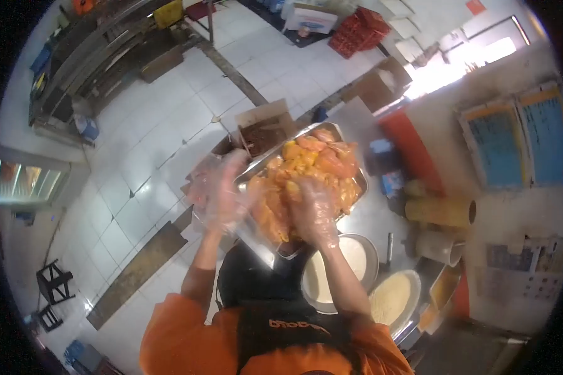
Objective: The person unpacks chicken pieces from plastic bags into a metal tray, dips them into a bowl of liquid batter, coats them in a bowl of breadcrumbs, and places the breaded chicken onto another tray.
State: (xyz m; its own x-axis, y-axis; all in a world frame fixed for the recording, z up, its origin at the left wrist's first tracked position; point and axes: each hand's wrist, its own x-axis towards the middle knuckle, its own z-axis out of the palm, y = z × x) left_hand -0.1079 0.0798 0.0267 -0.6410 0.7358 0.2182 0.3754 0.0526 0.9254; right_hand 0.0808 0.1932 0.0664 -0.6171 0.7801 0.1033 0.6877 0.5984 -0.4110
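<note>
A metal tray (363, 182) is heaped with orange-coated pieces of raw meat (317, 156). My right hand (314, 211), in a clear plastic glove, rests on the meat near the tray's front right part, its fingertips among the pieces. Left of the tray, my left hand (227, 190) is also gloved in clear plastic and blurred by motion; its fingers cannot be made out. A round metal bowl of pale batter (355, 256) sits just below the tray, partly covered by my right forearm.
A second bowl with pale yellowish crumbs or flour (391, 300) stands at the lower right. Cardboard boxes (266, 129) lie beyond the tray. A yellow roll (441, 212) is by the right wall. A long board (137, 275) lies on the tiled floor.
</note>
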